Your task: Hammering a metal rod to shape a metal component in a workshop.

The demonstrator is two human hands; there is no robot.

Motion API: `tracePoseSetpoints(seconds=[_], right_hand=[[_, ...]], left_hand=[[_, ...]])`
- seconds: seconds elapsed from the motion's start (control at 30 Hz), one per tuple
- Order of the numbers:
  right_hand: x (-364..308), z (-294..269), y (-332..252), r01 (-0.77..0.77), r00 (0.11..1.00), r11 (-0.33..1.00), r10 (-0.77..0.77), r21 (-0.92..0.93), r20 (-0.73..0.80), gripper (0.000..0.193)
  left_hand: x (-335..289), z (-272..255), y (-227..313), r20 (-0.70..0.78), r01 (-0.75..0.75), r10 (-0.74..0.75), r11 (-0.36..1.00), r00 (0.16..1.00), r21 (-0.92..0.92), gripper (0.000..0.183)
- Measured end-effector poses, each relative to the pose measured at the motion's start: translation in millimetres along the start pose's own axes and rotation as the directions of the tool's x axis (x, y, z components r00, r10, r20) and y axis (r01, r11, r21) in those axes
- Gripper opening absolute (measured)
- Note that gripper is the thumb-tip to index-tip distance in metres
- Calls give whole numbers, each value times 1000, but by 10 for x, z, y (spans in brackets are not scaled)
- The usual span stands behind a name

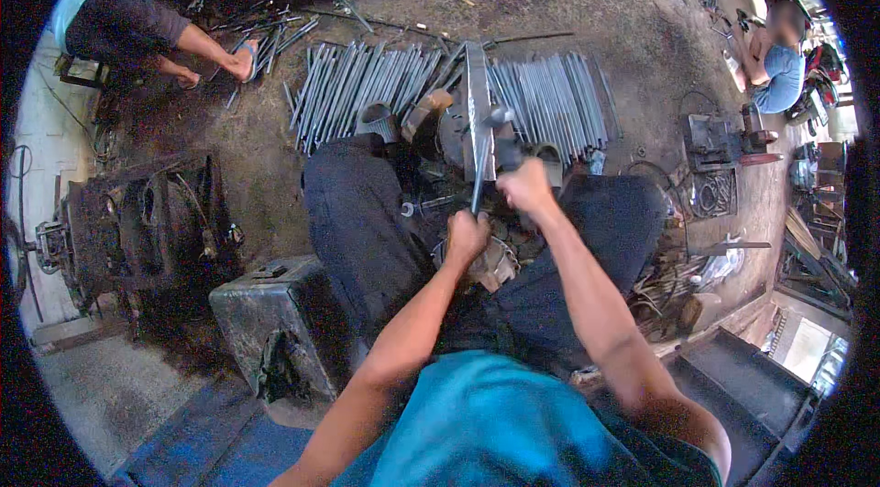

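My left hand (468,235) is closed round the near end of a thin metal rod (479,177). The rod points away from me and lies against a long flat steel bar (476,88). My right hand (527,186) is closed on a hammer; its blurred metal head (500,116) is beside the bar, and its handle is mostly hidden. Below the bar is a dark round metal block (451,134), partly covered. Two rows of grey metal rods lie on the floor beyond my knees, a left row (353,88) and a right row (550,102).
A metal can (376,123) stands by my left knee. Left of me are a dark metal box (275,317) and a rusty machine frame (151,212). A vise-like machine (720,140) stands at right. One person (137,19) is at far left, another (779,74) at far right.
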State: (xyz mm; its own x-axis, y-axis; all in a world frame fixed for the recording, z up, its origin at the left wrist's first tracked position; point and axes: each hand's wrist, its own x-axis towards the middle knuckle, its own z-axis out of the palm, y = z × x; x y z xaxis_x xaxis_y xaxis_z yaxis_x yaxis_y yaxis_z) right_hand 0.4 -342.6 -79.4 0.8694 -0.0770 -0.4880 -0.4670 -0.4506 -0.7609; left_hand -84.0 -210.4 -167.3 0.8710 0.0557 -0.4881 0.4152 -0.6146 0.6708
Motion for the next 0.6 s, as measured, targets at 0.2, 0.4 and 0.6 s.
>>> tracePoseSetpoints(seconds=[0.2,0.4,0.6], right_hand=[[221,-378,-859,267,962,875,-267,404,-58,12],[-265,-1388,-2215,748,663,613,-675,253,-323,12],[-919,-1459,-2804,938,334,237,-809,251,-483,15]], left_hand=[[-204,50,-152,-2,22,-22,995,1000,-101,40],[-41,-27,66,20,106,-104,978,994,-178,45],[-3,48,56,-14,55,-59,974,998,-222,46]])
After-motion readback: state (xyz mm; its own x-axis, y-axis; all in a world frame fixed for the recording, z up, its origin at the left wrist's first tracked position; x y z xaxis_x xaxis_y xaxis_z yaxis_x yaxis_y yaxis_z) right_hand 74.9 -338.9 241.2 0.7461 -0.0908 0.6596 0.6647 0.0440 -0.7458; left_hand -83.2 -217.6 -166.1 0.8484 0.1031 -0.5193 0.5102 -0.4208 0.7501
